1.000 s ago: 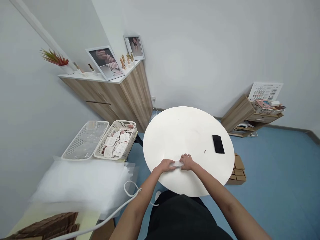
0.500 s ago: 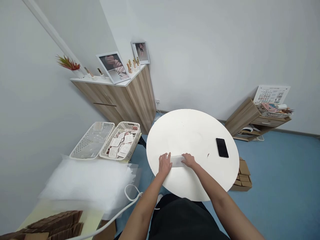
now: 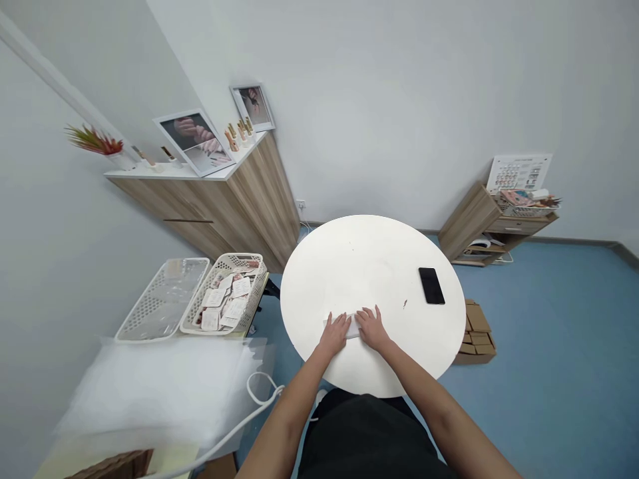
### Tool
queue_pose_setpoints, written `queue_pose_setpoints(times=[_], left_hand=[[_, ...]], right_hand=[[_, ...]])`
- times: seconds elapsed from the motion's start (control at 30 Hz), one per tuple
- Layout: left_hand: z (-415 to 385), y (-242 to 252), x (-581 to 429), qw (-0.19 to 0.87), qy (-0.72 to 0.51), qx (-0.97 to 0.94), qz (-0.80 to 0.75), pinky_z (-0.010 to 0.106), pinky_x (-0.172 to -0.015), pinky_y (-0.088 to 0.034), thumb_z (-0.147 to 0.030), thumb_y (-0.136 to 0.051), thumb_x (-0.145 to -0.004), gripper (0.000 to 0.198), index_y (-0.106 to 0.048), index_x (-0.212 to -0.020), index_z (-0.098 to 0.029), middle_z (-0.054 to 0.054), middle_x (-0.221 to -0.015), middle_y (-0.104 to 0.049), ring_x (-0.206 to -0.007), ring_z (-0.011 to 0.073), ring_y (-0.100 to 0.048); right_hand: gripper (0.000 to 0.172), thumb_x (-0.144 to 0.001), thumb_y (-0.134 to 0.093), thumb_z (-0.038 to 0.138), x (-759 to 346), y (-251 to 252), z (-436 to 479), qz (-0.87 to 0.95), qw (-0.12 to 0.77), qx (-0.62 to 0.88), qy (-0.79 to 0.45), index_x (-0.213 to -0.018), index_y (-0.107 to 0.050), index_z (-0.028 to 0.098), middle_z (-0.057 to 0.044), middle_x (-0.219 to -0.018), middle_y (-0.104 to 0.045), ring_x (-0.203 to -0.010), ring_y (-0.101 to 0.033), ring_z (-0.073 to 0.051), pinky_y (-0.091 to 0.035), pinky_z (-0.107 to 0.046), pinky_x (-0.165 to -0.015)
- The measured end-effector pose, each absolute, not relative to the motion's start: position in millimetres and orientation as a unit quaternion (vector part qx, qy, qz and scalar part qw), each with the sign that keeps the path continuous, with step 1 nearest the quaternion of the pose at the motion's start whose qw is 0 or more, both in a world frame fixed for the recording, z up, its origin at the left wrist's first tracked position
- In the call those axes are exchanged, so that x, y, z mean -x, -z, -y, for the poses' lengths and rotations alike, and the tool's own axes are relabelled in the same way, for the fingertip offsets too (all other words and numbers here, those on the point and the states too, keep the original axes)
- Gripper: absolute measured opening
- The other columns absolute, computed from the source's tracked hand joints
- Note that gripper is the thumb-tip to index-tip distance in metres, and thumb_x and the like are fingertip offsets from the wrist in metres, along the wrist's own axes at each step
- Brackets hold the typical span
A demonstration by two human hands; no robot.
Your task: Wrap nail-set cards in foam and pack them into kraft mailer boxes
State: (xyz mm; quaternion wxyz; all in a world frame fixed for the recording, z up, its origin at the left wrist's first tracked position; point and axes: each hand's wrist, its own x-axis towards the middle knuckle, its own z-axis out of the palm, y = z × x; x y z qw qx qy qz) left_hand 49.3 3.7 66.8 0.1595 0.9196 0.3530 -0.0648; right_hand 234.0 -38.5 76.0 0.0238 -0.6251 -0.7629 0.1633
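A flat, pale, narrow strip (image 3: 353, 328), perhaps a folded sheet or pouch, lies near the front of the white round table (image 3: 369, 249). My left hand (image 3: 335, 334) rests on its left part, with fingers stretched forward and pressing down. On its right part lies my right hand (image 3: 372, 330), fingers spread and flat. Much of the strip is hidden beneath both hands; its middle shows between them. To the right on the same tabletop is a black phone (image 3: 431, 286). A small dark reddish bit (image 3: 405, 304) sits between the phone and my right hand.
Left of the table, a white basket (image 3: 188, 326) of printed cards stands beside another basket (image 3: 124, 319) holding clear plastic bags. Translucent sheets (image 3: 164, 379) and a white cable (image 3: 224, 436) are nearer me. A cardboard box (image 3: 476, 358) stands on the floor at right.
My hands have come closer together over the strip, and my right hand now lies flatter, its fingers spread on it. The whole view has shifted a little.
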Motion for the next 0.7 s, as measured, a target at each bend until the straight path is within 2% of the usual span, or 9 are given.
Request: queue_pose_setpoints(times=[0.13,0.23,0.43,0.57,0.7], left_hand=[[-8.0,-67.5,-48.4,0.188,0.073,-0.917,-0.345,0.054,-0.117,-0.012,-0.016,-0.058,-0.075,0.080,-0.026,-0.148,-0.018,0.018,-0.151,-0.037,-0.142,0.0281,-0.030],[-9.8,-70.5,-47.0,0.204,0.080,-0.915,-0.339,0.052,-0.118,-0.014,-0.016,-0.058,-0.075,0.080,-0.025,-0.148,-0.018,0.017,-0.152,-0.037,-0.142,0.0273,-0.031],[-0.6,-74.4,-50.7,0.208,0.082,-0.902,-0.369,0.060,-0.116,-0.007,-0.027,-0.064,-0.075,0.083,-0.024,-0.147,-0.018,0.019,-0.154,-0.032,-0.143,0.0309,-0.028],[3.4,-79.5,-56.5,0.203,0.070,-0.897,-0.385,0.056,-0.117,-0.011,-0.025,-0.064,-0.075,0.075,-0.030,-0.142,-0.018,0.019,-0.146,-0.044,-0.135,0.0300,-0.040],[3.9,-83.2,-57.3,0.197,0.068,-0.903,-0.375,0.053,-0.117,-0.013,-0.023,-0.066,-0.072,0.067,-0.038,-0.134,-0.018,0.016,-0.132,-0.055,-0.123,0.0306,-0.051]], right_hand=[[0.060,-0.084,-0.050,0.028,-238.1,-77.7,53.7,0.793,0.028,0.584,-0.169,-0.143,-0.041,0.017,-0.014,-0.150,-0.040,-0.137,-0.032,-0.031,0.004,-0.059,-0.115],[0.063,-0.081,-0.054,0.030,-239.5,-78.1,53.7,0.804,0.012,0.573,-0.158,-0.142,-0.042,0.016,-0.017,-0.148,-0.042,-0.136,-0.034,-0.032,0.004,-0.059,-0.115],[0.046,-0.081,-0.051,0.018,-233.9,-78.9,42.9,0.810,-0.002,0.573,-0.122,-0.127,-0.053,0.018,-0.015,-0.129,-0.056,-0.124,-0.045,-0.030,0.000,-0.057,-0.117],[0.037,-0.079,-0.054,0.019,-234.5,-83.4,38.7,0.825,-0.021,0.554,-0.110,-0.116,-0.058,0.019,-0.014,-0.115,-0.061,-0.113,-0.051,-0.031,0.001,-0.058,-0.117],[0.037,-0.076,-0.057,0.019,-236.1,-84.6,39.4,0.837,-0.044,0.537,-0.095,-0.113,-0.058,0.019,-0.012,-0.108,-0.062,-0.106,-0.053,-0.030,0.002,-0.059,-0.117]])
